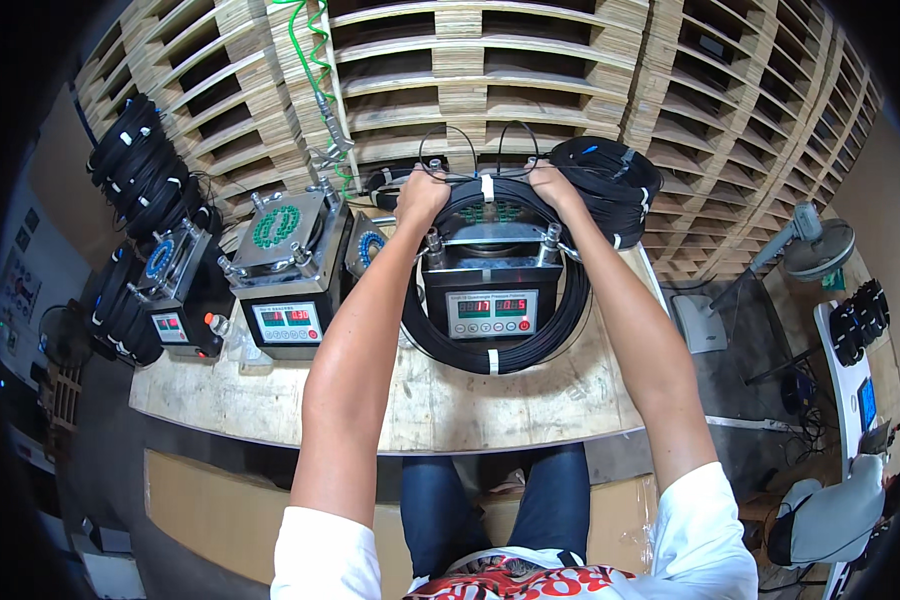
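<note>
Both hands grip the far arc of a black cable coil point(490, 345) draped around a small press machine point(491, 300) on the wooden tabletop point(440, 405). The left hand point(422, 195) and the right hand point(553, 187) have their fingers closed on the coil's top.

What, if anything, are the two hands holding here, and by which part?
Both hands, left hand and right hand, grip the black coiled cable bundle at its far top arc, either side of a white tie.
</note>
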`<state>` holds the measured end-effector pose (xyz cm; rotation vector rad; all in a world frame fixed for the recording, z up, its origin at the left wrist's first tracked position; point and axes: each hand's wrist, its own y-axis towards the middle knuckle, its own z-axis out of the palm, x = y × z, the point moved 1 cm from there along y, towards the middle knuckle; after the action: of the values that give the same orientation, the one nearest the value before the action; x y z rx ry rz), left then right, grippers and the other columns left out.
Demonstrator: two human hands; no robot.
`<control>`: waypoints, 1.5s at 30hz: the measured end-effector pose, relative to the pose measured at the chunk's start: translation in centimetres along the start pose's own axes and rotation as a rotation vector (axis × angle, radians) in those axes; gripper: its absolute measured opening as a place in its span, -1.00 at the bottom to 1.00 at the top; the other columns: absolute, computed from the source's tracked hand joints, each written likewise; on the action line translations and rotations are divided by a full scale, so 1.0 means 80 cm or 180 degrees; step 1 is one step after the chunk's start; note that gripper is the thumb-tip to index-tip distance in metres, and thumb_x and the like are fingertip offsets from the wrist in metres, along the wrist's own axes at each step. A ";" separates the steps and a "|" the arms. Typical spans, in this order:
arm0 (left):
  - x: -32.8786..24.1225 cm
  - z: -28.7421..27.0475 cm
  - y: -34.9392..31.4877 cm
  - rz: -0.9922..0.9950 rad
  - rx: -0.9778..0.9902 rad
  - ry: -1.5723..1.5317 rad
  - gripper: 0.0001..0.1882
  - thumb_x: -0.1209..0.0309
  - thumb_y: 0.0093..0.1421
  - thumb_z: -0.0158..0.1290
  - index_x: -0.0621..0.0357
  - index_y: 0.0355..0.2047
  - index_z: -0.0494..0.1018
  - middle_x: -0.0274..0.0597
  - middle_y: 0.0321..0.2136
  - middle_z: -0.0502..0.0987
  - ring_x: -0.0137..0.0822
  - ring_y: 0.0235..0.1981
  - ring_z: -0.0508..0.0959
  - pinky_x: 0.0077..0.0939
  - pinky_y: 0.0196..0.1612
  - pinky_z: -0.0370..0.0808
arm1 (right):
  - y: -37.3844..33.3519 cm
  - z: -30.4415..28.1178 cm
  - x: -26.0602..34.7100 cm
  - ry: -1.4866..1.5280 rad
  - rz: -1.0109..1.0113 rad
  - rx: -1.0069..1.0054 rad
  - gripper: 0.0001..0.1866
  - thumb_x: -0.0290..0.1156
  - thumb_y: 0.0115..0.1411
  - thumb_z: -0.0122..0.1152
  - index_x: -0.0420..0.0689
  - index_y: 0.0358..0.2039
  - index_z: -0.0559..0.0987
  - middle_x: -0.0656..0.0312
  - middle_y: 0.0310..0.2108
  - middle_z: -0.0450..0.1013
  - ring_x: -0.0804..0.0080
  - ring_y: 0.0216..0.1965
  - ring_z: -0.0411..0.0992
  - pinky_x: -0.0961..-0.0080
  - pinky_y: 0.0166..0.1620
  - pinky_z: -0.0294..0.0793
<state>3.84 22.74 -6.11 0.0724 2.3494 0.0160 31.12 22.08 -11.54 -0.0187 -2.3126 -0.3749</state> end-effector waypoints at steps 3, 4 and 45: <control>0.032 0.000 0.017 -0.0054 -0.0212 0.0007 -0.52 0.03 0.27 -0.10 0.01 0.05 0.49 0.09 0.04 0.54 0.15 0.10 0.49 -0.03 0.12 0.43 | -0.019 0.019 0.047 -0.0253 0.0672 -0.0371 -0.47 0.00 0.25 -0.15 0.00 0.07 0.54 -0.17 0.09 0.44 -0.22 0.13 0.38 0.06 0.17 0.38; 0.030 0.001 0.014 -0.0062 -0.0199 0.0004 -0.52 0.03 0.27 -0.10 0.01 0.05 0.49 0.09 0.04 0.54 0.15 0.10 0.49 -0.03 0.12 0.43 | -0.025 0.017 0.046 -0.0212 0.0747 -0.0496 -0.47 0.03 0.27 -0.16 0.00 0.07 0.52 -0.17 0.10 0.43 -0.23 0.13 0.38 0.03 0.17 0.37; -0.004 -0.003 -0.020 -0.0066 -0.0284 -0.0172 -0.53 0.13 0.25 -0.12 0.20 -0.07 0.57 0.17 -0.02 0.56 0.17 0.04 0.54 0.00 0.08 0.45 | -0.088 -0.025 0.116 -0.0364 0.0963 -0.0605 -0.48 -0.10 0.26 -0.16 -0.04 0.14 0.47 -0.19 0.09 0.44 -0.21 0.14 0.38 0.03 0.18 0.38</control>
<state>3.82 21.15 -5.73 0.0043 2.2919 0.1074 25.16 13.87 -5.53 -0.4895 -2.3306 -0.4449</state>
